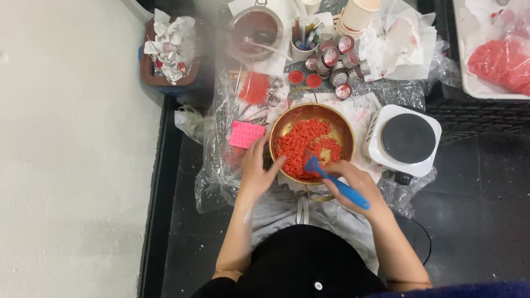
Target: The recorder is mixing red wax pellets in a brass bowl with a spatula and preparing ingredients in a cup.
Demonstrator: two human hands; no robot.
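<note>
Brass-coloured pan (287, 129), centre: loose red granules (301, 144), light, spill-prone. Left hand (255, 171), fingers open, steadies the rim at 8 o'clock. Right hand (356, 185) grips the blue spatula (331, 176), probably stiff plastic; hold its handle. Hotplate (406, 139) at 3 o'clock.

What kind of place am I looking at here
Probably a home craft setup, perhaps for melting wax. A gold pan holds red flakes, a white electric hotplate sits beside it, and small round tins cluster on plastic sheeting behind.
</note>
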